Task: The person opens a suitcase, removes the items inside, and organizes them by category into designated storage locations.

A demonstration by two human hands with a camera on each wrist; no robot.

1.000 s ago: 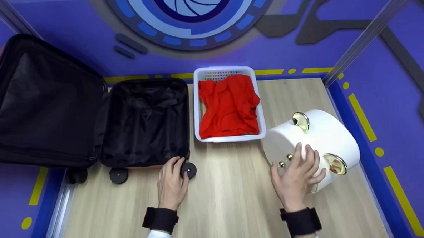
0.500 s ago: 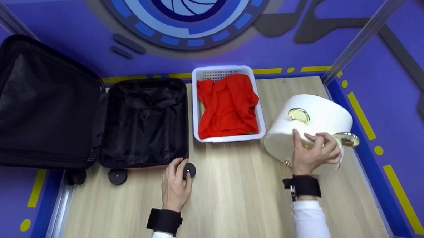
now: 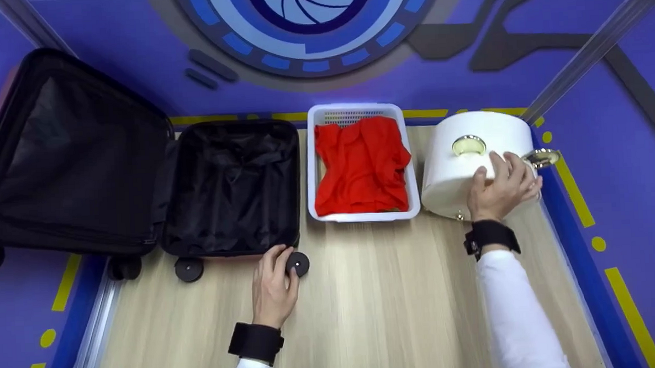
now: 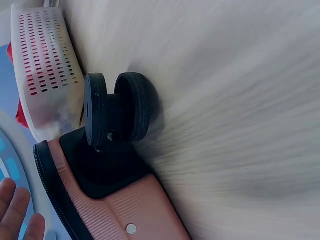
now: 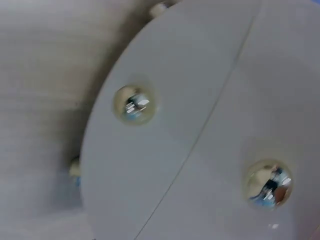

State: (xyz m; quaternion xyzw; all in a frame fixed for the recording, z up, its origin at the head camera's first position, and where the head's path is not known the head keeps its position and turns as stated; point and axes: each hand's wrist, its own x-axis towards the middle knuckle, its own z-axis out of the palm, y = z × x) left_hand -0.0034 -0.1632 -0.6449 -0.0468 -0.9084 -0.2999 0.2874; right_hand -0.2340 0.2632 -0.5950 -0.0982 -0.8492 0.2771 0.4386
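My right hand rests on the white oval box, its fingers spread near a raised gold ring-shaped handle. A second gold handle stands out at the box's right. In the right wrist view the box's front face shows a seam between two gold knobs. My left hand is at the front right corner of the open suitcase, beside a black wheel. In the left wrist view its fingertips show loosely straight beside the suitcase's pink shell.
A white plastic basket holding a red cloth stands between suitcase and box. The suitcase lid leans open on the left. Blue-purple panels wall the wooden table at the back and sides.
The white box has been turned and slid back, ending near the back right corner beside the basket. My right hand has moved back with it. The left hand has stayed at the suitcase corner.
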